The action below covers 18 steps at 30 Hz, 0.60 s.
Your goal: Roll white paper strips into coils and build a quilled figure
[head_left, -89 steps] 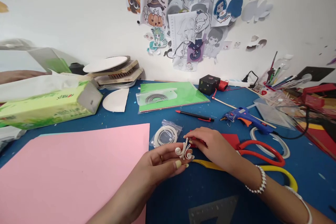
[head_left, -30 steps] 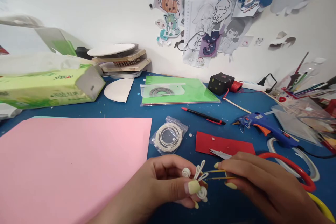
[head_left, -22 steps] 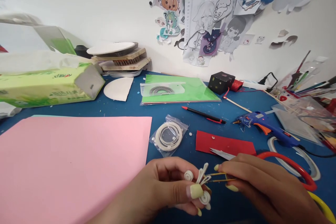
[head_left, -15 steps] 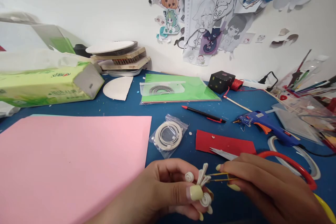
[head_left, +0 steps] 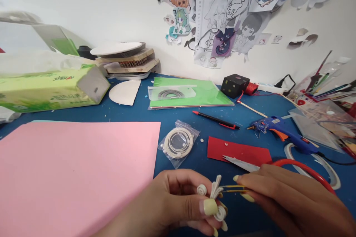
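Pinched between the thumb and fingers of my left hand (head_left: 183, 200) is a white quilled paper piece (head_left: 216, 189), with curled scrolls and a fan of upright strips; my fingers hide part of it. My right hand (head_left: 294, 196) is closed on a pair of yellow tweezers (head_left: 235, 189). Their tips point left and reach the strips' right side; I cannot tell whether they touch. Just beyond my right hand lie scissors with red handles (head_left: 306, 168), their blades resting on a red paper strip (head_left: 236, 150).
Pink paper (head_left: 83, 170) covers the left of the blue table. A bag with a white coil (head_left: 178, 143), a black pen (head_left: 216, 120) and a blue glue gun (head_left: 286, 135) lie beyond my hands. A green pack (head_left: 205, 94) and tissue pack (head_left: 52, 87) stand farther back.
Both hands have shifted very slightly to the right, with the paper piece and the tweezers still held. The tweezers stay at the strips. The table things look the same.
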{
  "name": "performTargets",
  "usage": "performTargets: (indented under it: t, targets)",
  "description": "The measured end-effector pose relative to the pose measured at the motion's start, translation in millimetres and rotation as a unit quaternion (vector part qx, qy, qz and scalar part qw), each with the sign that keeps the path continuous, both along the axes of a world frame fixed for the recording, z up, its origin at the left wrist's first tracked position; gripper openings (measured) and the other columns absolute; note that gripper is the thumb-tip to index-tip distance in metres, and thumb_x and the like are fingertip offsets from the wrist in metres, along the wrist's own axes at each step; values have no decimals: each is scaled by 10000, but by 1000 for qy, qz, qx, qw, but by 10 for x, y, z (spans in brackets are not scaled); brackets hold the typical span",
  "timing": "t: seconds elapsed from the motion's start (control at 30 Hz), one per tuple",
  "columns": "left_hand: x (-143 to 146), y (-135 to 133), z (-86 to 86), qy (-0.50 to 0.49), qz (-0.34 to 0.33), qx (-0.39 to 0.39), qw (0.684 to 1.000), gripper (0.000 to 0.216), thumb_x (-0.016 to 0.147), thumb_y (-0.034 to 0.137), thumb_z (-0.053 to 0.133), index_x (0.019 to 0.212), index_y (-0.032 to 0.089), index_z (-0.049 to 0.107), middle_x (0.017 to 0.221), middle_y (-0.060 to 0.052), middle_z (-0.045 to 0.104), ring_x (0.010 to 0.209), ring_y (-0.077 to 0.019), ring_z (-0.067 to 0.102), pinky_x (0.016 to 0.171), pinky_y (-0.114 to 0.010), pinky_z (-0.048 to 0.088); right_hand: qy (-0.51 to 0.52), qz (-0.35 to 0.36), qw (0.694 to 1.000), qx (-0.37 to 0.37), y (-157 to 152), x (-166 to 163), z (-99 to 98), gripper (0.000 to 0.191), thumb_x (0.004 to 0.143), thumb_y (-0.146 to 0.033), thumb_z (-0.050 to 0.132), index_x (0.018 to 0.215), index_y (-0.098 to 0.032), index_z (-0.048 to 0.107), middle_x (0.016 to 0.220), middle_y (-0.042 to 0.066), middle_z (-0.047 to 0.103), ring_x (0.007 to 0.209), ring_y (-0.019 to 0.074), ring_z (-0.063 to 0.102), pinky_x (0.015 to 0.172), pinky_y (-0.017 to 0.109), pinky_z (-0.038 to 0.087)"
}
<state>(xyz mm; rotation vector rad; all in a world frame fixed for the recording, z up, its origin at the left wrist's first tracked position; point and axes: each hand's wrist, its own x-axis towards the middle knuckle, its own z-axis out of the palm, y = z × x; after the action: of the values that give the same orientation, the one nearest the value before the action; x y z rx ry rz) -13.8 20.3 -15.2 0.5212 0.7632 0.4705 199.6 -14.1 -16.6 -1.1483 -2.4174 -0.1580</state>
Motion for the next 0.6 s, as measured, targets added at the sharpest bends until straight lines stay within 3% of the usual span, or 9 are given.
performTargets:
  t: [0.3, 0.47, 0.6]
  targets:
    - [-2, 38, -14, -32, -5, -25, 999, 101, 594, 123, 756, 627, 118, 661, 613, -23, 691, 541, -87, 631, 539, -153, 492, -46, 12, 997, 59, -62, 114, -102, 202, 833, -220, 485, 1021, -207, 558, 823, 10, 706, 685, 138, 669, 703, 183, 532]
    - [-7, 46, -28, -58, -8, -53, 997, 99, 612, 111, 754, 631, 116, 657, 627, -33, 696, 549, -87, 643, 544, -153, 508, -53, -12, 997, 54, -124, 66, -195, 305, 872, -227, 398, 1171, -222, 458, 862, 12, 702, 731, 158, 668, 709, 230, 529]
    - [-10, 35, -31, -73, -2, -67, 995, 91, 628, 88, 741, 635, 114, 654, 632, -39, 695, 548, -85, 642, 544, -153, 506, -1, -57, 995, 80, -164, -30, -237, 306, 910, -299, 312, 1163, -263, 481, 808, 7, 706, 697, 166, 667, 698, 249, 526]
